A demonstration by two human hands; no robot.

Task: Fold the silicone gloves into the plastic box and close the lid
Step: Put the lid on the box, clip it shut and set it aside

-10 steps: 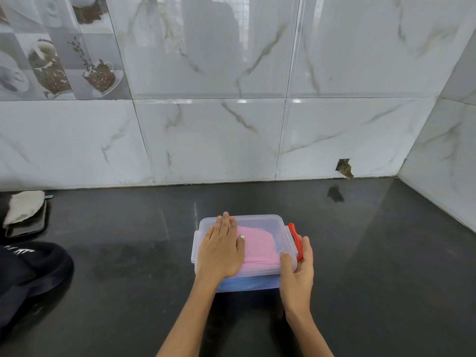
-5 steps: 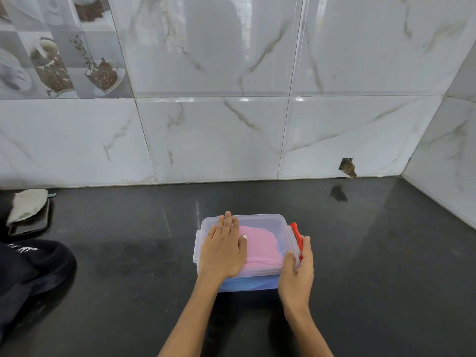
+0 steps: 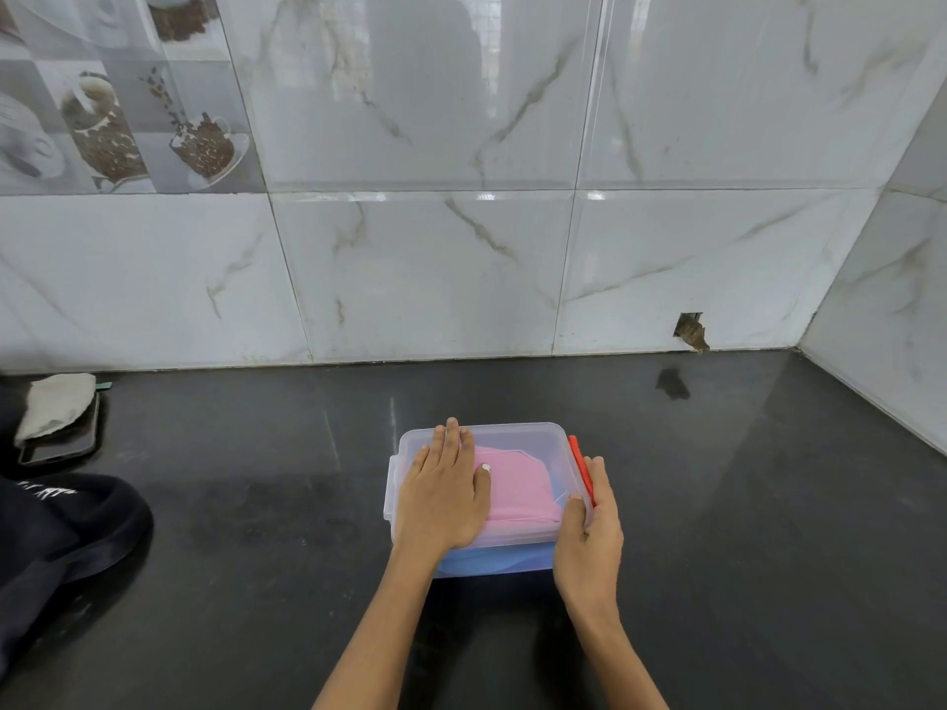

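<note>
Here, lid under left fingers.

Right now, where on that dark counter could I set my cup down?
The widest bare stretch lies right of the plastic box, out to the corner wall. The strip between box and back wall is free too. The left edge is crowded: a phone under a grey cloth, and dark fabric. Both hands are on the box.

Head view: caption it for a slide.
Left hand presses the clear plastic box's lid over pink folded gloves; right hand grips the red latch.
</note>
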